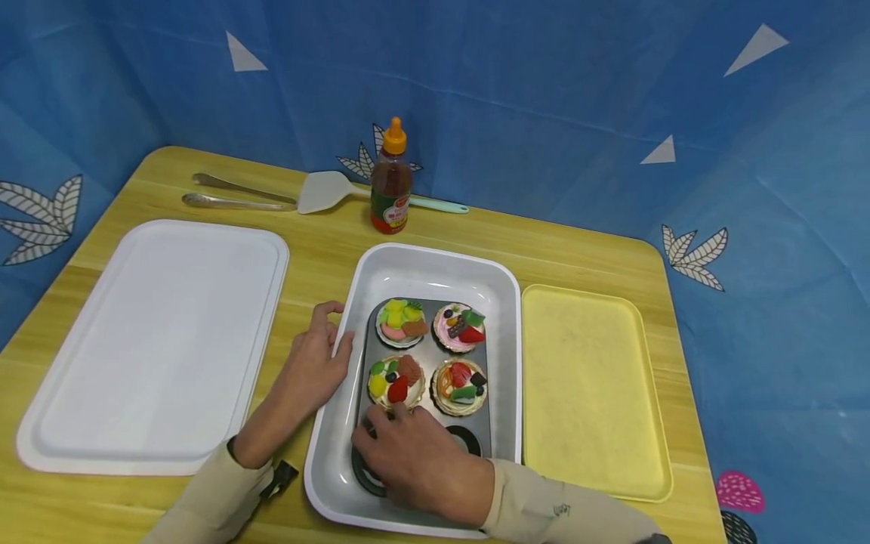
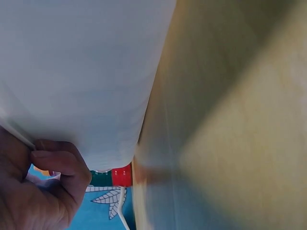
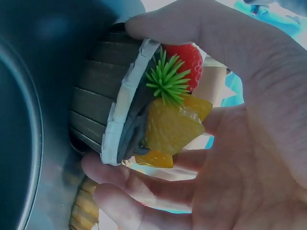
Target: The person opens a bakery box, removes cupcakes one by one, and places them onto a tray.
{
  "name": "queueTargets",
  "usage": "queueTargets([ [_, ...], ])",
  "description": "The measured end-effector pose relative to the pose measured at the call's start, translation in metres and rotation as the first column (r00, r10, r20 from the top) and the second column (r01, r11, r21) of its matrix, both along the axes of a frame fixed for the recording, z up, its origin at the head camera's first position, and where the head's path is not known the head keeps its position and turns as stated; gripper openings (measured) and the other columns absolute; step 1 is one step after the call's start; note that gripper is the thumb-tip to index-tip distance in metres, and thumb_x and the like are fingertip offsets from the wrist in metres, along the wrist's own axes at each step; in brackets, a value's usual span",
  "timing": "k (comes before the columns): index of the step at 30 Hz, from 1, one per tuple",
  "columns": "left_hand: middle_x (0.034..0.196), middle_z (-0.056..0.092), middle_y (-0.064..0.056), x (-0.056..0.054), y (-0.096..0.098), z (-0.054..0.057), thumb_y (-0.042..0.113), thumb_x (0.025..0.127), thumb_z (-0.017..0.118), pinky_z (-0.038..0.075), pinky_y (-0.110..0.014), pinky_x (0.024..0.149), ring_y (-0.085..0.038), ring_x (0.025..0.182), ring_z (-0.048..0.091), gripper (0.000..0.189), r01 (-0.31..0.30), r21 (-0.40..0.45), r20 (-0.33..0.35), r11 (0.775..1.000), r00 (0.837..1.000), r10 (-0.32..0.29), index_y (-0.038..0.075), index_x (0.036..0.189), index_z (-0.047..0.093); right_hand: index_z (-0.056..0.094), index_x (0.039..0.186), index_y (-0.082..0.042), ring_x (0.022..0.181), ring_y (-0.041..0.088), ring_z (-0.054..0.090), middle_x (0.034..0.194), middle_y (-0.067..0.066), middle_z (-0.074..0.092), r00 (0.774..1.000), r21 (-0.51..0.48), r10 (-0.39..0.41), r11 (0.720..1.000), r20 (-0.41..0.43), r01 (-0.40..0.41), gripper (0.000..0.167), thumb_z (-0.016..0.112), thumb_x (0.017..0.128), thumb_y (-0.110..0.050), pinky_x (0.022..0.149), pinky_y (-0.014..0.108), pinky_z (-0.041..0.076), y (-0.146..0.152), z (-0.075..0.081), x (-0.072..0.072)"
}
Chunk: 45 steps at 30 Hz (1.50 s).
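A grey muffin tin point(image 1: 431, 350) lies inside a deep white tub point(image 1: 442, 255). Several toy fruit tarts fill its far cups, among them a pink-creamed tart point(image 1: 448, 332) and a tart with an orange slice point(image 1: 448, 404). My right hand point(image 1: 418, 457) is over the near left cup. Its thumb and fingertips grip another fruit tart point(image 3: 91, 96), with a dark ribbed case, pale rim, strawberry, green sprig and yellow chunks. This tart sits tilted at its cup. On the tub's left side, my left hand point(image 1: 314, 370) holds the rim between thumb and curled fingers.
Left of the tub lies a white tray point(image 1: 170, 332); to its right, a yellow tray point(image 1: 587, 385). Behind stand a sauce bottle point(image 1: 392, 181) and, lying flat, a spatula point(image 1: 325, 191) and two metal-handled utensils point(image 1: 231, 202). A blue patterned cloth point(image 1: 516, 98) hangs behind the table.
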<state>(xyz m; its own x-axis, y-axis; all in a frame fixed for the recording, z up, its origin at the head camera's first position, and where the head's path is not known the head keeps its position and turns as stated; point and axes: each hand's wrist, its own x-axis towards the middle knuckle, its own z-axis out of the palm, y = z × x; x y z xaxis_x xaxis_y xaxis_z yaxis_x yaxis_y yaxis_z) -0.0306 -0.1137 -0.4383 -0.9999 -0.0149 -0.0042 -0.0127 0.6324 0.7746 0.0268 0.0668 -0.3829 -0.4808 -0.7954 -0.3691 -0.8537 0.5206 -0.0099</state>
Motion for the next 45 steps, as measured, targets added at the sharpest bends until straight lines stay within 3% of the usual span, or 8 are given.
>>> queueTargets([
  [8, 0.069, 0.05, -0.004, 0.0, 0.0, -0.001, 0.015, 0.099, 0.055, 0.042, -0.033, 0.053, -0.017, 0.055, 0.047, 0.04, 0.0, 0.004, -0.007, 1.0, 1.0, 0.0, 0.003, 0.135, 0.043, 0.059, 0.128, -0.024, 0.09, 0.016, 0.06, 0.119, -0.001, 0.058, 1.0, -0.006, -0.003, 1.0, 0.009, 0.003, 0.065, 0.082, 0.075, -0.053, 0.068, 0.025, 0.052, -0.002, -0.001, -0.001],
  [16, 0.069, 0.049, -0.004, -0.001, 0.001, -0.001, 0.013, 0.099, 0.055, 0.042, -0.033, 0.053, -0.018, 0.055, 0.047, 0.04, 0.004, 0.011, -0.016, 1.0, 1.0, -0.004, 0.003, 0.136, 0.043, 0.058, 0.129, -0.025, 0.096, 0.017, 0.06, 0.123, -0.002, 0.057, 0.995, 0.009, -0.057, 0.998, 0.086, 0.057, 0.068, 0.085, 0.073, -0.052, 0.078, 0.029, 0.054, -0.003, -0.001, -0.004],
  [31, 0.069, 0.046, -0.003, -0.001, 0.002, 0.001, 0.014, 0.099, 0.056, 0.041, -0.033, 0.052, -0.018, 0.055, 0.047, 0.041, -0.002, 0.005, 0.004, 1.0, 1.0, 0.002, 0.004, 0.136, 0.042, 0.058, 0.128, -0.024, 0.1, 0.018, 0.06, 0.123, -0.001, 0.056, 0.985, -0.002, -0.1, 0.995, 0.141, 0.101, 0.068, 0.087, 0.072, -0.048, 0.085, 0.032, 0.053, -0.003, 0.0, -0.004],
  [39, 0.068, 0.047, -0.004, -0.002, 0.001, 0.002, 0.015, 0.1, 0.055, 0.043, -0.033, 0.052, -0.018, 0.055, 0.048, 0.042, 0.0, 0.013, 0.044, 1.0, 0.999, 0.0, 0.005, 0.138, 0.04, 0.058, 0.126, -0.022, 0.091, 0.016, 0.058, 0.12, 0.001, 0.056, 0.991, -0.053, -0.09, 0.994, 0.099, 0.095, 0.059, 0.081, 0.077, -0.046, 0.07, 0.026, 0.052, -0.001, 0.012, -0.005],
  [45, 0.067, 0.048, -0.004, -0.001, 0.001, 0.001, 0.013, 0.099, 0.056, 0.043, -0.032, 0.051, -0.017, 0.054, 0.048, 0.042, -0.002, 0.018, 0.038, 1.0, 0.999, 0.002, 0.004, 0.137, 0.041, 0.059, 0.122, -0.022, 0.086, 0.015, 0.056, 0.112, -0.001, 0.057, 0.994, -0.114, -0.1, 0.988, 0.052, 0.105, 0.061, 0.083, 0.072, -0.049, 0.063, 0.024, 0.049, 0.003, 0.024, -0.007],
])
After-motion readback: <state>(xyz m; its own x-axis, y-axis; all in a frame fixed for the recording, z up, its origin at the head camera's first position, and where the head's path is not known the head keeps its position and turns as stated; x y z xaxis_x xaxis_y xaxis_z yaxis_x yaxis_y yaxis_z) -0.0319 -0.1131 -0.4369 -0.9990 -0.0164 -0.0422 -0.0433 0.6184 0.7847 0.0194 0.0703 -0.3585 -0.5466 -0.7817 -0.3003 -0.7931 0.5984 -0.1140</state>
